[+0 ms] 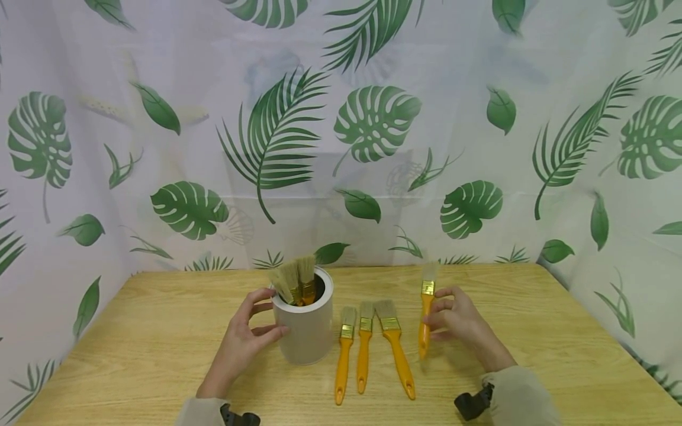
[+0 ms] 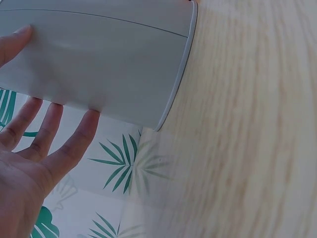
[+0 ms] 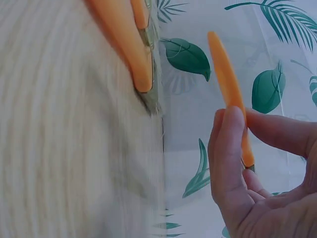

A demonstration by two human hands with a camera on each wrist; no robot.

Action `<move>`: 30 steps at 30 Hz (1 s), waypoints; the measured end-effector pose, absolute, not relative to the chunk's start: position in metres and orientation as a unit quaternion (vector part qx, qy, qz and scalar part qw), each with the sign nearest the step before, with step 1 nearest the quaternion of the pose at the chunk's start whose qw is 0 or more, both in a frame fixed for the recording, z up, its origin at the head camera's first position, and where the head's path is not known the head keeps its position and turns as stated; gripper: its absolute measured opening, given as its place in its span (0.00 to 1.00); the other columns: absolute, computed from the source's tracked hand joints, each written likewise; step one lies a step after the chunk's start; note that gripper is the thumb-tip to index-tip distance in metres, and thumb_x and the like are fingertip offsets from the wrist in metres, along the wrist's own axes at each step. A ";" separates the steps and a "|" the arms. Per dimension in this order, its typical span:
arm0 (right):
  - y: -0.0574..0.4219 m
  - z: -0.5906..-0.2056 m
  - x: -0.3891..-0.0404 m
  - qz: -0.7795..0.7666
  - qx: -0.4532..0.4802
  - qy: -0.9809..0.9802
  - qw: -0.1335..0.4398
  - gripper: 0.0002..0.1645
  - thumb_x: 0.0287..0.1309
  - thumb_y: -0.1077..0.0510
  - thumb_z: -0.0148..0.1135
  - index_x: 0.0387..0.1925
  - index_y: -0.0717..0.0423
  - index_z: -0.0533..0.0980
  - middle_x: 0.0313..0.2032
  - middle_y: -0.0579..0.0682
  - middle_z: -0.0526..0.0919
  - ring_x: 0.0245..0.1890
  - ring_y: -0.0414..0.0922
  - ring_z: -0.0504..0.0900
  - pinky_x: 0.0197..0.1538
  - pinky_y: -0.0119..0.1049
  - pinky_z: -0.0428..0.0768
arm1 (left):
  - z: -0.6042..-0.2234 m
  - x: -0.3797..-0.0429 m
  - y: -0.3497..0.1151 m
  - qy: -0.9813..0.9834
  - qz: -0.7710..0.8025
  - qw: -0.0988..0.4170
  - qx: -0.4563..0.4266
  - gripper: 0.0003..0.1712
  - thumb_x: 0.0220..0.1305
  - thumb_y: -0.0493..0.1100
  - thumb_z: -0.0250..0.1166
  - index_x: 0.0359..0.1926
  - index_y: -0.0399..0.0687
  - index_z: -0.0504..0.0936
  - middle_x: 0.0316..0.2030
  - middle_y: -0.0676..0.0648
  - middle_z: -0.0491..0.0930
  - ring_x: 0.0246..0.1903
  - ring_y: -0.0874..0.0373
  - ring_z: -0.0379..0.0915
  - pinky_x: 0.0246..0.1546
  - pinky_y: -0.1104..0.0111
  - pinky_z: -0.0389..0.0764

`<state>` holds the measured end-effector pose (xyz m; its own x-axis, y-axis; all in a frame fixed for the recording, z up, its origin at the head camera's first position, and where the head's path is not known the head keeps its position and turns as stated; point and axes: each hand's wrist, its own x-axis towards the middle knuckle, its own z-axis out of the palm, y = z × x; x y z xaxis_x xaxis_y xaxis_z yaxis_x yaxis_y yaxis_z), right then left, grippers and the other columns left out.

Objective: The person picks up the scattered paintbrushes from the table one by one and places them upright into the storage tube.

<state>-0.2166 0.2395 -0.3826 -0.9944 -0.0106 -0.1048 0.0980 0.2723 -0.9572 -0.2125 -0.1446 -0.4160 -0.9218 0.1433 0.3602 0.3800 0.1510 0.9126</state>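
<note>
Surface (image 1: 565,331), wood-grained. White can (image 1: 308,340), left of centre: gripped by the left hand (image 1: 245,340), fingers spread, presumably for steadiness. Three loose brushes (image 1: 363,362): laid handles toward the near edge, seemingly for ready reach. Held brush (image 1: 424,344), above the right half: pinched at its handle by the right hand (image 1: 453,318), bristles thus clear.

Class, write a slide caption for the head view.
Left hand grips a container, right hand an orange-handled paintbrush; three brushes lie between.

readable in 3 views | texts: 0 | labels: 0 | brands: 0 | numbers: 0 | signs: 0
</note>
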 end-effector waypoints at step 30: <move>0.191 -0.354 -0.229 -0.758 0.064 0.641 -0.100 0.32 0.61 0.79 0.59 0.58 0.66 0.53 0.41 0.58 0.73 0.27 0.41 0.86 0.32 0.41 0.89 | -0.415 -0.211 -0.145 -0.756 -0.627 0.085 -0.169 0.37 0.56 0.24 0.72 0.65 0.41 0.69 0.66 0.38 0.67 0.61 0.35 0.67 0.49 0.56 0.86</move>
<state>-0.2294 0.1913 -0.3538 -0.9718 0.2336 0.0312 -0.0693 -0.1571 -0.9851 -0.2108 -0.1448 -0.4149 -0.9284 0.1490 0.3404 0.3620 0.1570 0.9188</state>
